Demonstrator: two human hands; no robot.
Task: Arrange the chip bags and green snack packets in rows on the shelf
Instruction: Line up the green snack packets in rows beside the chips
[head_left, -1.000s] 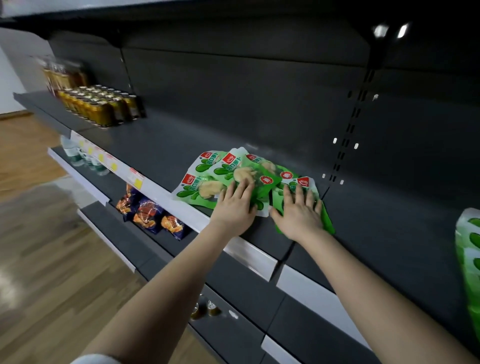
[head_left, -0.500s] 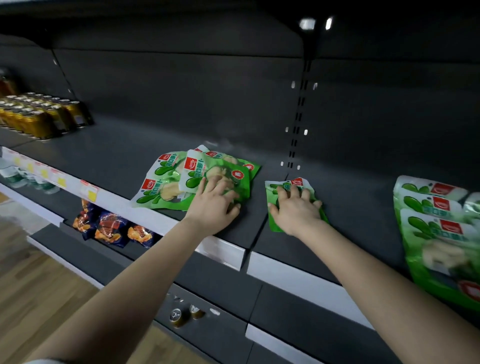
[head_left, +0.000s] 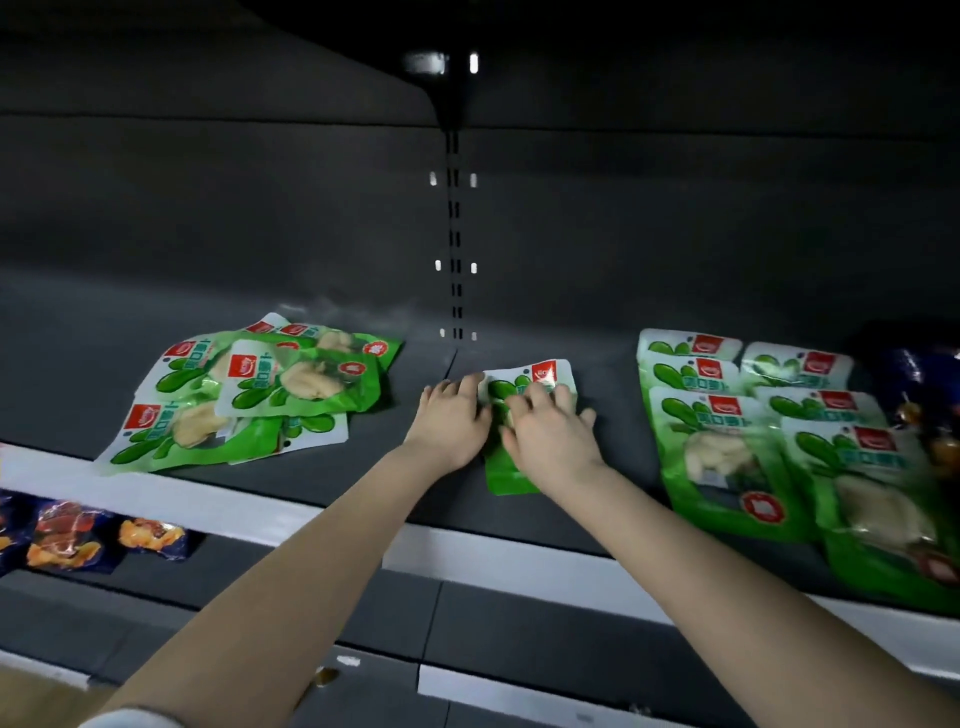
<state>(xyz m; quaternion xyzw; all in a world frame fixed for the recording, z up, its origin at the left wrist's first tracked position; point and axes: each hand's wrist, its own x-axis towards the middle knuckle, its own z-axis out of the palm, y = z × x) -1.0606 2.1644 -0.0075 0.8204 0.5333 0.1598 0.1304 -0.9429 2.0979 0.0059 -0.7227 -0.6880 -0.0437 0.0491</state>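
Observation:
One green snack packet (head_left: 535, 382) lies flat in the middle of the dark shelf (head_left: 363, 467). My right hand (head_left: 553, 434) rests on top of it with fingers spread flat. My left hand (head_left: 449, 423) touches the packet's left edge, fingers straight. A loose, overlapping pile of green packets (head_left: 249, 400) lies to the left. Two neat overlapping rows of green packets (head_left: 753, 431) lie at the right. The lower half of the middle packet is partly hidden by my hands.
Dark blue chip bags (head_left: 67, 538) lie on the lower shelf at the left. Another dark blue bag (head_left: 919, 374) shows at the far right edge. A slotted upright (head_left: 454, 234) runs down the back wall. White price strips (head_left: 249, 512) line the shelf front.
My left hand left the pile and came across to the single packet. My right hand slid that packet to the right, away from the pile. The view turned right, showing the arranged rows.

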